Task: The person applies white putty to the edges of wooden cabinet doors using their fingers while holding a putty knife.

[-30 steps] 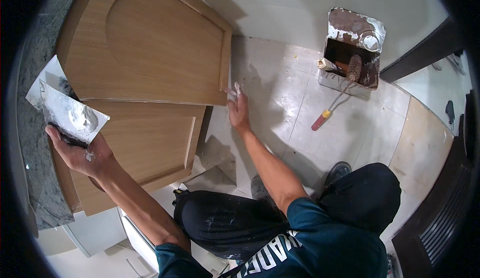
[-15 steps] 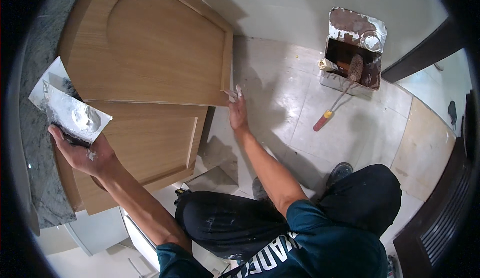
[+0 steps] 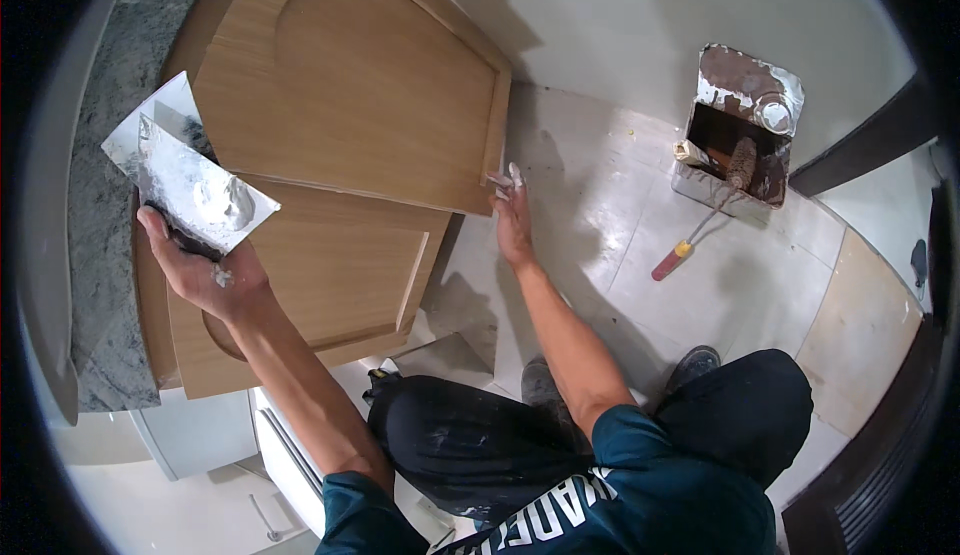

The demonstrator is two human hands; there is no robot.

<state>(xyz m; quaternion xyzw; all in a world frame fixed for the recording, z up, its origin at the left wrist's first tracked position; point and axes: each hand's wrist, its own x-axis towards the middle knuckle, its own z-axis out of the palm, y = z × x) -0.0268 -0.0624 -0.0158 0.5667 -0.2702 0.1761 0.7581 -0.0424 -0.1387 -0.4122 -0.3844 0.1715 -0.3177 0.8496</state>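
My left hand (image 3: 215, 277) is closed around two putty knives, one crossing behind the other. The front putty knife (image 3: 190, 180) has a broad whitish blade carrying a lump of white putty (image 3: 226, 201). Behind it, a second white blade (image 3: 135, 140) sticks out at the upper left. My right hand (image 3: 512, 217) is at the right-hand corner of the upper wooden cabinet door (image 3: 370, 85). Its fingers are outstretched and slightly apart, with white putty on the tips, and one reaches the door's edge. Below hangs a second wooden cabinet door (image 3: 330, 255).
A grey stone countertop (image 3: 120, 215) runs along the left. On the tiled floor (image 3: 590, 245) by the wall stands a paint-smeared metal can (image 3: 710, 187) with its lid up; a paint roller (image 3: 740, 165) rests in it. A dark door frame (image 3: 850, 135) rises at the right.
The whole view has shifted, so the scene sits further right. My left hand still carries the putty knives, and my right hand stays by the door corner with little visible change.
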